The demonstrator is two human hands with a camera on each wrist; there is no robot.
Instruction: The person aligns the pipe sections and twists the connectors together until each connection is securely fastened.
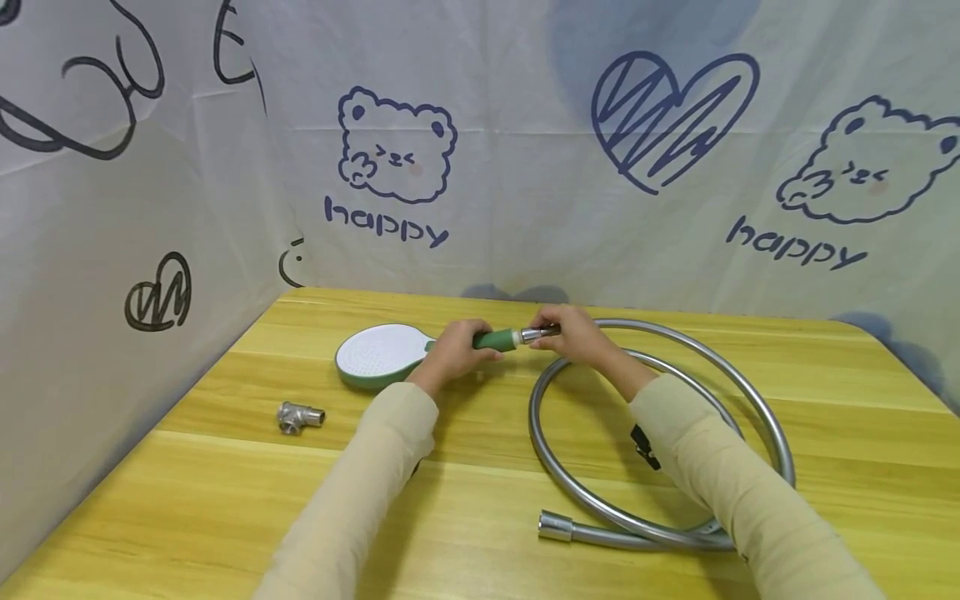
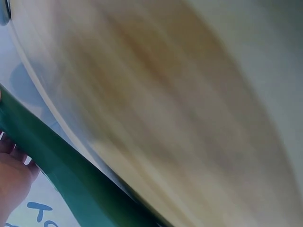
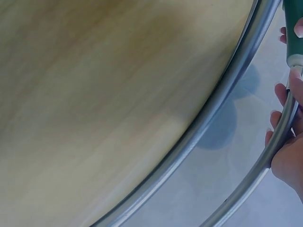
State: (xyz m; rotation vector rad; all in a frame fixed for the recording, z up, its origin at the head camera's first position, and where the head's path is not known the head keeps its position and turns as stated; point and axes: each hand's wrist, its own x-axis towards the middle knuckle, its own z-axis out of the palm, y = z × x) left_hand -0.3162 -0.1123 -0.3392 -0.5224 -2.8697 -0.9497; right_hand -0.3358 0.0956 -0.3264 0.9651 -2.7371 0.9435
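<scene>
My left hand grips the green handle of a shower head, whose white perforated face is turned up. In the left wrist view the green handle runs diagonally past the fingers. My right hand pinches the metal end fitting of a grey shower hose. That fitting is right at the pale threaded tip of the handle, in line with it. In the right wrist view the hose passes under the right hand toward the green handle.
The hose lies coiled on the wooden table, its other metal end near the front. A metal tee fitting lies at the left. White cloth walls with drawings stand behind and to the left.
</scene>
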